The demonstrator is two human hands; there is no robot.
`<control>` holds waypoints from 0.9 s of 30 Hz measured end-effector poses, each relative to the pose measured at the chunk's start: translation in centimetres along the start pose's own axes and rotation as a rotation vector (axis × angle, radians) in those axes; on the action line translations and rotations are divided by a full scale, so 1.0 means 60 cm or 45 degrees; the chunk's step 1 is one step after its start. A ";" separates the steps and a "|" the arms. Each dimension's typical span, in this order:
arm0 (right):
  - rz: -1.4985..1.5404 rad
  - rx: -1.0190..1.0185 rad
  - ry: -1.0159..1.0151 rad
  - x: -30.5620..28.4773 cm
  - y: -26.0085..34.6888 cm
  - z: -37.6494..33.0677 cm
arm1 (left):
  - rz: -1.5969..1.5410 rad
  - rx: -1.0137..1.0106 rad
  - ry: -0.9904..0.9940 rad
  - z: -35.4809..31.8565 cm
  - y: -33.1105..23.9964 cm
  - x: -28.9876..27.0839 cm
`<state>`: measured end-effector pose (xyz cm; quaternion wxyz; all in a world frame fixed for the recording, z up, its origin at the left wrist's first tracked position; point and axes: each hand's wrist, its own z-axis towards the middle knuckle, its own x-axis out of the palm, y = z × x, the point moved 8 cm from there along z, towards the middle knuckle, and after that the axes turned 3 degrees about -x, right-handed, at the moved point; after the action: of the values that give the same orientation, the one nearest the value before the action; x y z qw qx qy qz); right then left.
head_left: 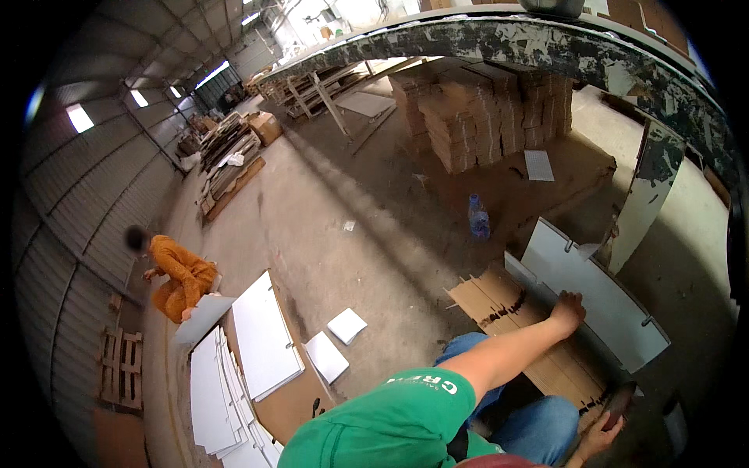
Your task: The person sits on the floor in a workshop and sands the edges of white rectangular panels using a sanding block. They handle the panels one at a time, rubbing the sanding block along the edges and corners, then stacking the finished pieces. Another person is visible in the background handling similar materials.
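My left hand (568, 310), at the end of a bare forearm, is closed, its curled fingers at the near edge of a white cardboard sheet (589, 292) with notches along its far edge. What the fingers hold, if anything, is hidden. Beneath that arm lies a stack of brown cardboard pieces (499, 300) with dark, ragged slots. My right hand (601, 437), lower right, is wrapped round a dark, rounded object (620, 402) at the stack's near end; its kind is unclear. My jeans-clad knees (538, 430) are bent beside the stack.
White sheets (265, 343) lie in piles on the left, with two small white pieces (346, 325) nearby. A person (181, 273) in orange crouches beyond. A plastic bottle (478, 218) stands ahead. Bundled cardboard (491, 117) rises behind it, near a scuffed table (499, 43).
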<state>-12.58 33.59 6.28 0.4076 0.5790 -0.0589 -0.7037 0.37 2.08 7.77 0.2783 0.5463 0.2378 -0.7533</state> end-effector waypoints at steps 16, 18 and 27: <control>0.036 0.130 0.055 0.006 -0.008 0.001 | -0.111 -0.065 0.315 0.007 -0.005 0.057; -0.038 0.217 0.101 0.011 -0.016 -0.001 | -0.145 -0.086 0.348 0.006 -0.005 0.070; 0.030 0.081 0.013 0.009 -0.017 0.001 | -0.071 -0.079 0.609 -0.007 -0.003 0.090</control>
<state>-13.15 33.90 5.32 0.3975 0.5946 -0.0858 -0.6936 -0.81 1.60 2.49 0.2099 0.6937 0.3349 -0.6021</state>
